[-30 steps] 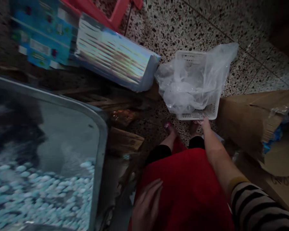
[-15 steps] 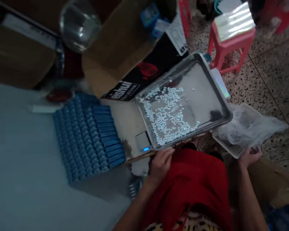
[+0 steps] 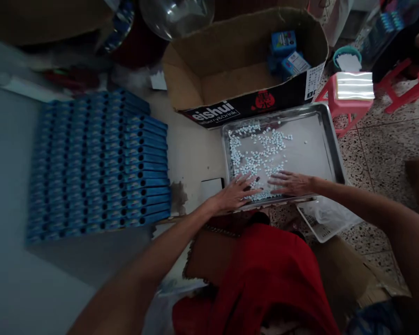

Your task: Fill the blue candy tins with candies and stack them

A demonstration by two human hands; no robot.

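Observation:
A metal tray (image 3: 330, 139) holds many small pale pieces (image 3: 247, 160), mostly in its left half. My left hand (image 3: 234, 193) lies over the tray's near left part, fingers spread on the pieces. Beside it, my right hand (image 3: 291, 183) reaches in over the near edge, its fingers stretched out to the left among the pieces. Neither hand grips anything. Left of the tray, stacked blue boxes (image 3: 101, 163) with round dark holes stand in rows.
Behind the tray stands an open cardboard box (image 3: 230, 114) with blue packs (image 3: 283, 43) inside. A pink stool (image 3: 349, 109) is at the right. Below the tray's right end sits a white basket (image 3: 321, 230) with clear plastic. A small flat device (image 3: 212, 187) lies left of the tray.
My right hand has left the plastic and basket and come over the tray. My left hand has moved from the tray's near edge onto the pieces, fingers now spread. The view has turned.

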